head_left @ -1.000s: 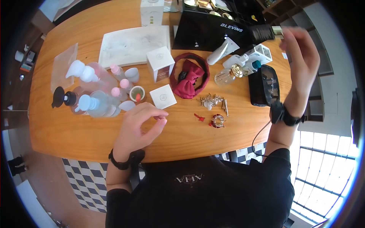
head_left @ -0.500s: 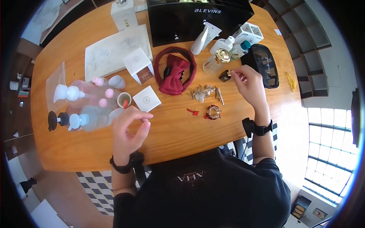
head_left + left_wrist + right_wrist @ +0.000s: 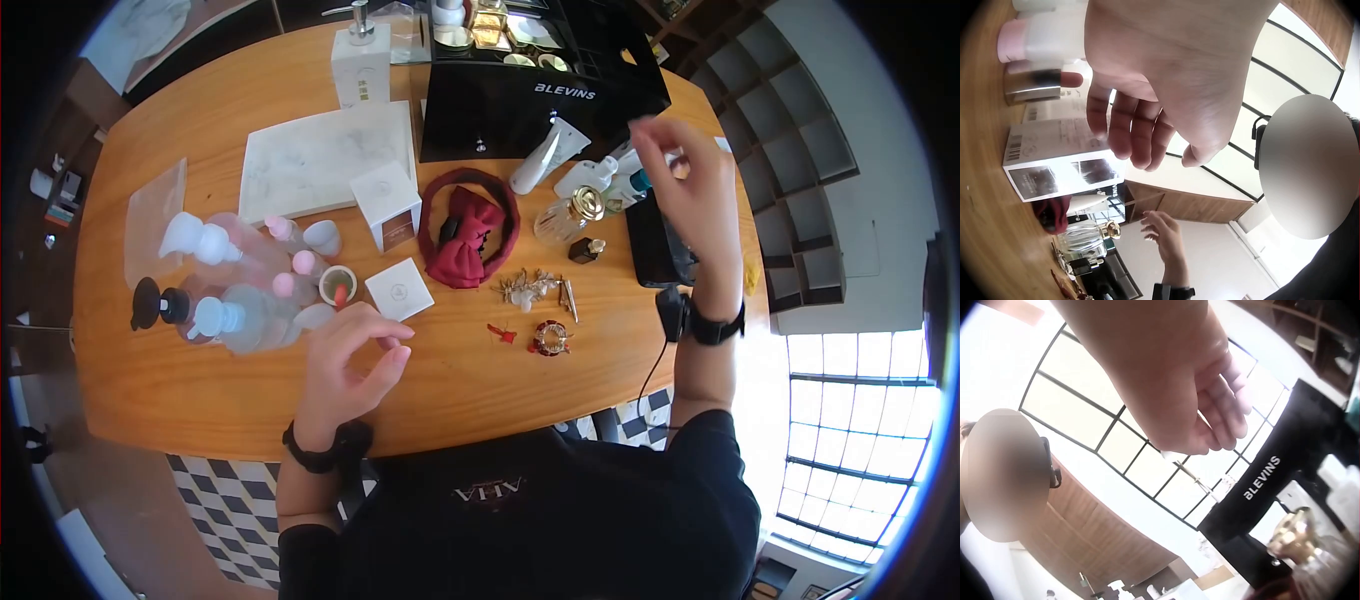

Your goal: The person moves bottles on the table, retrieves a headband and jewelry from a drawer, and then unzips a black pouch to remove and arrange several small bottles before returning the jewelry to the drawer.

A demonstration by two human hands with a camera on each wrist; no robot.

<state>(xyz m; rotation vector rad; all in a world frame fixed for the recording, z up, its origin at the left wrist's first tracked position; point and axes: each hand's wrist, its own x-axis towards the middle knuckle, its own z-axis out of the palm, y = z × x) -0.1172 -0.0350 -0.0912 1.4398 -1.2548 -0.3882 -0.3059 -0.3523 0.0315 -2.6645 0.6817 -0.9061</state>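
Note:
My right hand (image 3: pixel 690 185) is raised over the right side of the table with loosely bent fingers, holding nothing. Below it and to its left, a small black bottle (image 3: pixel 587 250) stands beside a clear perfume bottle (image 3: pixel 560 222) with a gold cap. A black case (image 3: pixel 655 245) lies partly hidden under the right hand and forearm. My left hand (image 3: pixel 350 365) hovers low at the table's front, its fingers relaxed and nothing in them. Just beyond its fingertips is a flat white box (image 3: pixel 400 290). The left wrist view shows the same left hand (image 3: pixel 1160 94) near white cartons (image 3: pixel 1063 153).
Pump bottles (image 3: pixel 235 320) and small pink-capped bottles crowd the left. A burgundy headband (image 3: pixel 468 245) lies mid-table, hair ornaments (image 3: pixel 530 290) in front. Behind stand a marbled white slab (image 3: pixel 320 155), a black BLEVINS organizer (image 3: pixel 560 125), a white tube (image 3: pixel 548 155) and small bottles.
My right hand brought the small black bottle down, let go of it beside the perfume bottle, then rose away to the right. The left hand stayed nearly still while the head view shifted.

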